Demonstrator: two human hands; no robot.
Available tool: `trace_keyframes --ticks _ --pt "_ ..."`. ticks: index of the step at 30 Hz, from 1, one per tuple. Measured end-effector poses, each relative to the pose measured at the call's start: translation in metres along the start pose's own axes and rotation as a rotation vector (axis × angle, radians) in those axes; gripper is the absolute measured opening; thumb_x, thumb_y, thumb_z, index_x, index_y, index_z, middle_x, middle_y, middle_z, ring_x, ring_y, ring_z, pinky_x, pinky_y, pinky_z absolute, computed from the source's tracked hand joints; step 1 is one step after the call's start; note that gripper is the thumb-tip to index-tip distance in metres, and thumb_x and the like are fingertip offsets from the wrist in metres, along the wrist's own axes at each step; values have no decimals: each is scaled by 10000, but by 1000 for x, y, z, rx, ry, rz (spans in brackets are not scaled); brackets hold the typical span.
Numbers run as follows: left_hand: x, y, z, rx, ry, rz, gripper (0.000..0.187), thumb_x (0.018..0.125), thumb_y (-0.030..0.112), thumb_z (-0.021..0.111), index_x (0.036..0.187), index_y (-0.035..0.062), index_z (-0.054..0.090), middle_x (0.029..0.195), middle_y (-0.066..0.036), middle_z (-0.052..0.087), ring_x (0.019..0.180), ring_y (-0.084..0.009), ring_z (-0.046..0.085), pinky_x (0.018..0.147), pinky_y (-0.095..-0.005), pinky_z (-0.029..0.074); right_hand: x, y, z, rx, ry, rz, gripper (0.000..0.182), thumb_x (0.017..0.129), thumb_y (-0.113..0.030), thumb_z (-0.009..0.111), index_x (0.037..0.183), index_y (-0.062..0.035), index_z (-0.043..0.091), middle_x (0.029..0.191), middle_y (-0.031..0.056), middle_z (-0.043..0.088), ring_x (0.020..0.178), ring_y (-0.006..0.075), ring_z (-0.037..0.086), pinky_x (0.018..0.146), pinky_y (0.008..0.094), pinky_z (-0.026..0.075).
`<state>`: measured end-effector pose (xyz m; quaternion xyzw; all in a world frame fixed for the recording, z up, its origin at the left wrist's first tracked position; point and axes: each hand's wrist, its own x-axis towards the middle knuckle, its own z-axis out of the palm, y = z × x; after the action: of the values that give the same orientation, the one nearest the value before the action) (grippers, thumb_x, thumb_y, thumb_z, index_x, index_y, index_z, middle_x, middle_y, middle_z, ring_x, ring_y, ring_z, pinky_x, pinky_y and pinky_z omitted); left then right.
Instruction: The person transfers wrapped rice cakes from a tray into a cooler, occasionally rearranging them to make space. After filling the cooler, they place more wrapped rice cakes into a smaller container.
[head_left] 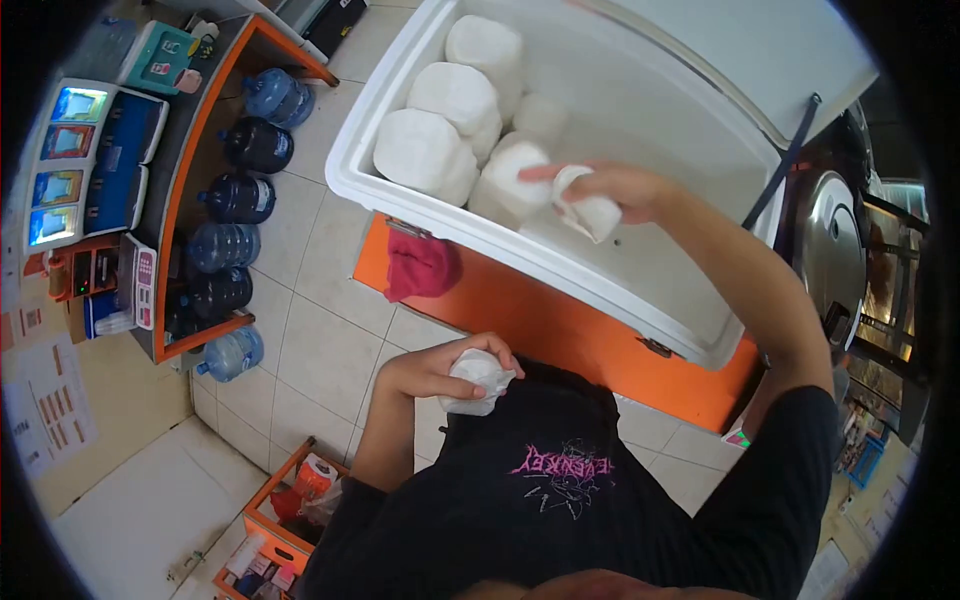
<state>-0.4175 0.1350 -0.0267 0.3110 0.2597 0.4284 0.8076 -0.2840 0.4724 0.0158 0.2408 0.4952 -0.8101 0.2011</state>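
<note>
White bundles (425, 155) stand grouped along the left edge of my white cooler (470, 240), reaching its near-left corner. My right hand (622, 188), partly blurred, has its fingers clamped on a crumpled white wrap (597, 217) within the cooler, beside the bundles; my left hand (440, 375), outside the near edge, curls its fingers around a white packet (480, 372).

A flat, bright orange tabletop (570, 325) carries a large, open, white plastic cooler box (540, 264), its near strip left showing. By the left end, a crumpled, crimson cloth (420, 266) lies against the box's near side.
</note>
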Motion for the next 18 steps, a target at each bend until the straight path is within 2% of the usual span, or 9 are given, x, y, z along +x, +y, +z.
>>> trace_keyframes --ticks 1,3,6,7,9,10,12,16,18 --pt "-8 5 -11 24 -3 -1 429 901 76 699 1286 69 510 1361 -179 561 1266 -256 545 1050 -408 430 21 5 -3 9 8 13 642 844 -173 650 1472 -74 558 1018 11 608 989 117 584 914 258 476" --pt "-12 13 -25 47 -9 -9 451 886 61 696 1292 77 501 1404 -208 537 1232 -264 558 1033 -421 437 50 10 -11 -402 -111 16 562 816 -155 669 1369 -61 652 1010 23 599 986 124 574 885 273 485" --pt "-16 24 -45 87 -18 -34 456 886 59 693 1299 71 499 1405 -203 536 1268 -262 530 1051 -421 421 65 -7 -17 -524 -81 -30 461 782 -177 720 1234 -90 737 1050 45 606 1018 154 553 908 298 470" --pt "-15 26 -50 75 -40 -31 452 889 61 691 1299 71 501 1401 -199 539 1276 -263 524 1056 -422 416 63 -17 -7 -513 -75 -25 461 782 -177 720 1234 -90 737 1050 45 606 1018 154 553 908 298 470" --pt "-13 30 -54 55 -77 -45 448 892 64 689 1299 70 503 1397 -195 542 1284 -263 517 1061 -423 410 54 -33 20 -615 222 177 399 768 -202 741 1160 -127 755 1088 58 622 1064 159 537 953 291 446" --pt "-12 33 -56 97 -76 -59 444 893 72 692 1297 72 507 1395 -191 546 1287 -264 515 1063 -422 406 52 -28 21 -602 232 181 399 768 -202 741 1160 -127 755 1088 58 622 1064 159 537 953 291 446" --pt "-13 39 -59 140 -73 -74 441 895 80 695 1296 74 510 1392 -187 549 1290 -265 512 1065 -422 402 51 -19 19 -715 304 21 342 772 -224 741 1104 -149 759 1109 58 628 1038 171 544 924 279 456" --pt "-16 44 -62 156 -81 -106 445 889 81 707 1290 75 515 1391 -180 554 1298 -265 508 1062 -420 400 61 7 1 -596 363 -50 345 786 -246 749 1110 -127 753 1149 63 615 1037 156 549 871 265 471" --pt "-20 48 -65 170 -70 -120 449 887 81 710 1291 75 514 1392 -180 553 1301 -265 506 1057 -420 403 52 -1 -7 -241 286 -33 491 837 -314 766 1272 -107 677 1236 100 604 1144 179 556 950 308 472"
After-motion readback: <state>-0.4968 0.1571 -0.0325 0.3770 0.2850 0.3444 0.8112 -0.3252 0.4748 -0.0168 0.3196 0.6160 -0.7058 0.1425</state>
